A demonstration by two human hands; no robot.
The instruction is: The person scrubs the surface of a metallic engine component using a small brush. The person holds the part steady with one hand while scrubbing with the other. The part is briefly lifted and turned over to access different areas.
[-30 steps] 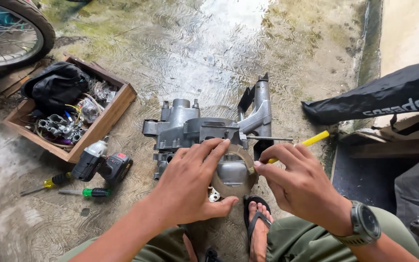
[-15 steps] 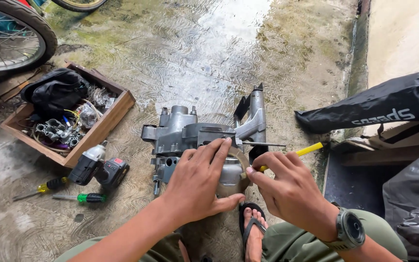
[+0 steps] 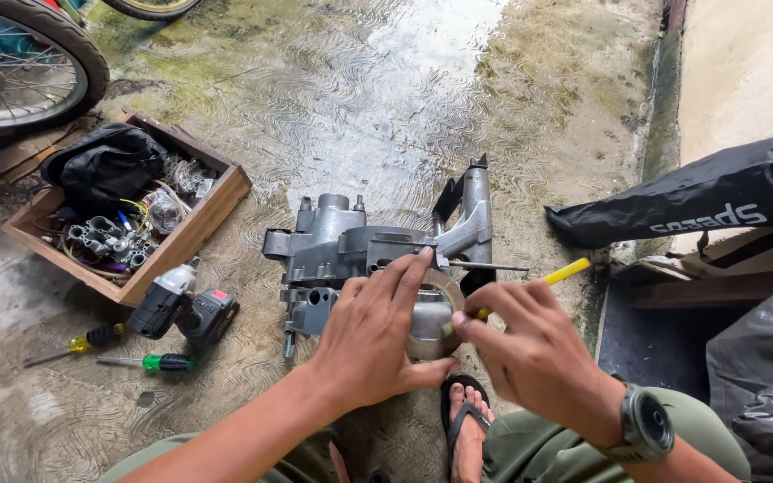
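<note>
A grey metal engine case (image 3: 351,246) lies on the wet concrete in front of me. My left hand (image 3: 378,335) rests flat on its near round housing, fingers spread and pressing on a thin ring-shaped gasket (image 3: 445,286). My right hand (image 3: 530,349), with a wristwatch, pinches a yellow-handled tool (image 3: 556,275) whose tip meets the ring's edge. A grey bracket arm (image 3: 471,224) juts up from the case on the right.
A wooden box (image 3: 194,228) of parts and a black bag sits at left. A cordless drill (image 3: 181,309) and two screwdrivers (image 3: 149,362) lie near it. A bicycle wheel (image 3: 20,63) is top left. Black plastic sheeting (image 3: 691,201) covers things at right. My sandalled foot (image 3: 467,420) is below.
The view has drifted slightly. My left hand's fingers have slid further over the round housing and my right hand has brought the yellow tool closer to the ring.
</note>
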